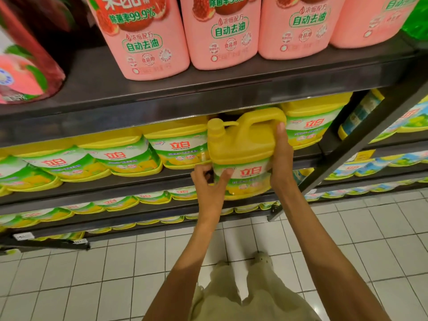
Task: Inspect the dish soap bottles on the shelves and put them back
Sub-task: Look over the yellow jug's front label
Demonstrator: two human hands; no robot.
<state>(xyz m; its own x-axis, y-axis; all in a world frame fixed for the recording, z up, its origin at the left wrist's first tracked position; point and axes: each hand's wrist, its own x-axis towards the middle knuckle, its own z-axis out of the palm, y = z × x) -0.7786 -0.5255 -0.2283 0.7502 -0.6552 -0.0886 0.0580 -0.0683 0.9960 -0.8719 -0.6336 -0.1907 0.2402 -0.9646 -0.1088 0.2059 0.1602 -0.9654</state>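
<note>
Both grips, left hand and right hand, grasp an upright, capped yellow dish soap bottle, matching shelved bottles behind them.

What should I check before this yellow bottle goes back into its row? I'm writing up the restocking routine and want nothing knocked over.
1. Two-handed hold: ok. The right hand wraps the yellow bottle at its handle side; the left hand supports the label side.
2. Bottle upright, pump cap on top: ok.
3. Free slot in the row: ok, a dark gap shows behind the bottle, between the neighbouring yellow bottles.
4. Headroom under the upper shelf: cannot tell; the handle sits close to its edge.
5. Label facing out like its neighbours: ok.
6. Cap sealed, no leak: cannot tell.
</note>
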